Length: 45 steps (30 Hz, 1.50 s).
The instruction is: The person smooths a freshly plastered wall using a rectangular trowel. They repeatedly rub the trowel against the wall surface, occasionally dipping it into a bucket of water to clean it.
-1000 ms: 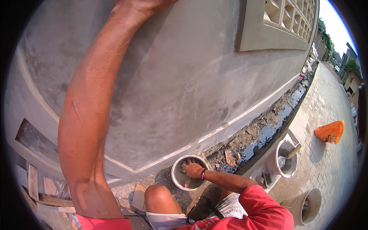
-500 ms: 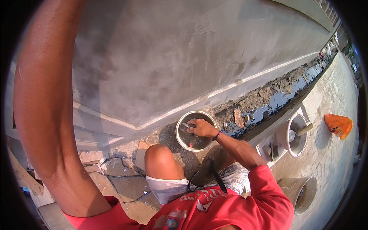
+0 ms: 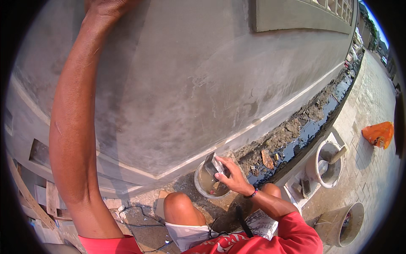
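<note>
1. The left hand (image 3: 108, 6) is raised high against the grey rendered wall (image 3: 203, 84), at the top edge of the view. Only its lower part shows, so I cannot tell how far it is open or whether it holds anything.
2. The right hand (image 3: 231, 178) is closed around a small flat-bladed tool, a trowel or scraper (image 3: 212, 163), its grey blade lifted just above the rim of a round bucket (image 3: 201, 184).
3. That bucket stands on the ground at the foot of the wall, just beyond the person's bare knee (image 3: 179, 207), and holds wet grey mix.
4. How far along: most of the wall looks smooth and evenly coated, with a pale groove line (image 3: 253, 125) running across it. Darker, patchy areas in the middle look freshly worked, so I judge the coat largely on and the touching-up or smoothing not finished.
5. To the right, a drainage channel (image 3: 313, 127) with dark water and rubble runs along the wall base.
6. Farther right, on the paving, stand two more buckets: a white one (image 3: 315, 167) with a handle sticking out, and a nearer tan one (image 3: 355, 226). An orange bag (image 3: 377, 134) lies beyond them.
</note>
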Tool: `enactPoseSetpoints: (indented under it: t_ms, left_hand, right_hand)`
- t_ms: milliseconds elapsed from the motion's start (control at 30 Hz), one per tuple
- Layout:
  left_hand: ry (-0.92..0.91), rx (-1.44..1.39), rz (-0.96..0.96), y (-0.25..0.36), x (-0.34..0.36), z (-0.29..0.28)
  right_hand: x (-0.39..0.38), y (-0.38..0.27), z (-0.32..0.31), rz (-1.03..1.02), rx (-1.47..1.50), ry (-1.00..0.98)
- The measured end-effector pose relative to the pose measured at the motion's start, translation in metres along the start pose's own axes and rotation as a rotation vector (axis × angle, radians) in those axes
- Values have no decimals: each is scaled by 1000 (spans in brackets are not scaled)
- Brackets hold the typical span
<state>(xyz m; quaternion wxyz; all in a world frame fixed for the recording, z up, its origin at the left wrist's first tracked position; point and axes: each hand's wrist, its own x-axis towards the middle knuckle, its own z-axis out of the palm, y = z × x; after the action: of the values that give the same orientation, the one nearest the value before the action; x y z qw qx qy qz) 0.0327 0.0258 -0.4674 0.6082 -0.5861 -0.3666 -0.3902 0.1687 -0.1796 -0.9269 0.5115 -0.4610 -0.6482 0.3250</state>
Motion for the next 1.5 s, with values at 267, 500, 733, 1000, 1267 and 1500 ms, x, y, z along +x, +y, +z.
enactPoseSetpoints:
  t_ms: [267,500,733,1000,1267,1500]
  left_hand:
    - [105,90,117,-27,12,-1]
    - [47,79,99,-29,12,-7]
    - [199,-193,141,-36,10,-9]
    - [-665,-1750,-477,30,-140,-105]
    - [-1117,-2517,-820,113,-228,-142]
    - [-671,-2406,-1049,105,-159,-117]
  right_hand:
    - [14,-45,-14,-128,22,133]
    - [18,-18,-25,443,616,-93]
    - [39,-58,-52,319,1347,-21]
    - [56,-114,-67,105,1624,-71]
    - [64,-120,-51,169,1764,-113]
    - [58,-105,-66,201,1438,1]
